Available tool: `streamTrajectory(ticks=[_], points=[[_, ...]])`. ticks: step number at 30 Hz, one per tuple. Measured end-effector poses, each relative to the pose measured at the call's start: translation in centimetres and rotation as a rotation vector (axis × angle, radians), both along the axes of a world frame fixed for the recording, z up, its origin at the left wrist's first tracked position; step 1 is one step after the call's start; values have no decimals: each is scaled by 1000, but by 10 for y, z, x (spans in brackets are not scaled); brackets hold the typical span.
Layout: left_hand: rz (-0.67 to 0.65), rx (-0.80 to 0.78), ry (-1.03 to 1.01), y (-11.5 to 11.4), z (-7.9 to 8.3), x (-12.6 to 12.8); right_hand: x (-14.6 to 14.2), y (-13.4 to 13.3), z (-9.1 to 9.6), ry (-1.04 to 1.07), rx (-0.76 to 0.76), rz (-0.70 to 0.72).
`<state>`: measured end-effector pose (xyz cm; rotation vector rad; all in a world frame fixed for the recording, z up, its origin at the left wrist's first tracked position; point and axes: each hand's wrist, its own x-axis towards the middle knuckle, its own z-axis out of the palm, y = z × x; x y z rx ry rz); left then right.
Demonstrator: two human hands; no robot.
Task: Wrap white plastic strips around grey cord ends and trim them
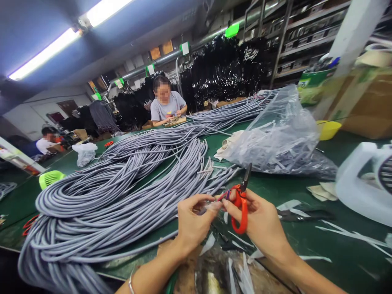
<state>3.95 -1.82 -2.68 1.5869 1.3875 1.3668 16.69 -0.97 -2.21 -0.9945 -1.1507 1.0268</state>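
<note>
My left hand (193,218) is closed in a pinch on the end of a grey cable (211,205), whose thin coloured wires stick out toward my right hand. My right hand (260,220) grips orange-handled scissors (241,204), blades pointing up, and its fingertips also meet the wire ends. Both hands hover just above the green table (337,253), almost touching each other. A huge coil of grey cable (122,192) lies to the left.
A clear plastic bag of offcuts (275,139) sits behind the hands. White strips litter the table. A white fan (367,183) stands at the right, a yellow bowl (329,128) beyond. Two other people sit across the table.
</note>
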Motion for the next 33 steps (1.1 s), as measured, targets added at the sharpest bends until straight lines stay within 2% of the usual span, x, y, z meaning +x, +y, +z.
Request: streamTrajectory(ticks=[5,8,12,15,21,26,28,31,33], points=[[38,41,-1,-1,-2,1,-1,-3,-1,36,-22,29],[31,15,-149,1,-2,1,-1,-2,1,81,-62,54],[-92,-95,-370,4,4,-2,0,0,3,103,-122,87],[-162,-146,-382,6,11,-6,1,0,6,113,-136,77],[-84,-148,-352,5,13,-7,-2,-1,14,142,-192,108],[-42,-180,-352,7,12,-6,-3,3,9,191,-228,130],[-141,-218,-345,8,16,-11,-1,5,7,196,-247,140],[-499,-310,-246,10,25,-26,3,6,6,199,-302,151],[-664,-328,-150,11,28,-36,5,6,7,205,-341,159]])
